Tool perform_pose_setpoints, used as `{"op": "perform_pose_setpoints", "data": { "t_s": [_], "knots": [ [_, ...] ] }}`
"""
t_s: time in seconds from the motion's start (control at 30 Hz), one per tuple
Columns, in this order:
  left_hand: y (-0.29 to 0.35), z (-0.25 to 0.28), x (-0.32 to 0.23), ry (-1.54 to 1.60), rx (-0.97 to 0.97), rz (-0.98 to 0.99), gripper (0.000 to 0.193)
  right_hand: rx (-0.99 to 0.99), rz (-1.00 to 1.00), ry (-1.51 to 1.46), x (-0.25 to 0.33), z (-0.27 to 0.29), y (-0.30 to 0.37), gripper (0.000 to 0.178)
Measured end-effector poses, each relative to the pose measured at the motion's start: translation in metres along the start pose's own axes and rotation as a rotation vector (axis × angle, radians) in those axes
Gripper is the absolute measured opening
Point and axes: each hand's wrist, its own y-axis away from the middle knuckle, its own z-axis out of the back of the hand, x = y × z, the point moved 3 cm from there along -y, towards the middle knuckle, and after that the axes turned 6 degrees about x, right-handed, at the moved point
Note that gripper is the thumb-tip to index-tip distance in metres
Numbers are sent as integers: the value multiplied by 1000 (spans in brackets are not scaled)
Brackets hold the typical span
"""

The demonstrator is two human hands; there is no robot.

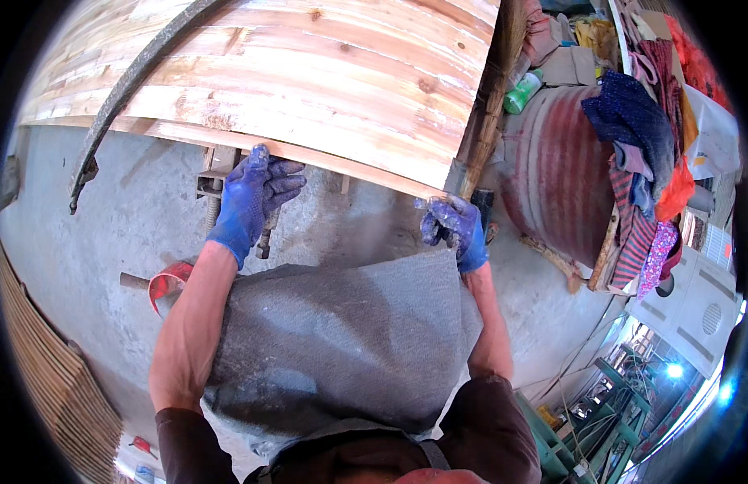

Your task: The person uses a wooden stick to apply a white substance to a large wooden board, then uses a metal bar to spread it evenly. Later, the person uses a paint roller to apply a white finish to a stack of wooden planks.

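A wide panel of pale, knotty wooden boards [350,89] fills the upper part of the view, its near edge facing the person. Most of it looks assembled: the boards lie side by side in rows with close seams. A narrow wooden edge strip [358,168] runs along the near side, and a thin dark line shows between it and the panel around the middle, so that joint looks not yet fully closed. Whether anything is glued or fastened cannot be told.

Both hands wear blue work gloves. The left hand [258,194] is at the middle of the strip, one fingertip against it and the other fingers loosely bent below; whether it grips the wood is unclear. The right hand [458,230] is at the strip's right end, fingers curled close to the corner; I cannot tell if they pinch it.

Just beside the left hand, below the edge, sits a metal clamp [219,161] with a threaded screw [212,216]; how tight it is does not show. Farther left, a dark metal bar [132,85] crosses over the panel and juts past its edge.

A grey apron [341,331] covers the person's lap. Beyond, a red ribbed drum [555,181] stands at right beside piled cloths [632,121], on a concrete floor [91,194].
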Motion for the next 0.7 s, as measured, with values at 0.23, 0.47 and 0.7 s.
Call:
{"op": "perform_pose_setpoints", "data": {
  "t_s": [0.23,0.47,0.7],
  "knots": [
    [-1,-1,-3,-17,-1,5,37,-17,23,-8,-4,2,-2,27],
    [-5,4,-1,-29,34,25,37,-56,2,20,-6,1,1,27],
    [-6,5,-1,-33,83,10,39,-74,33,72,-10,7,-3,25]
  ]
}}
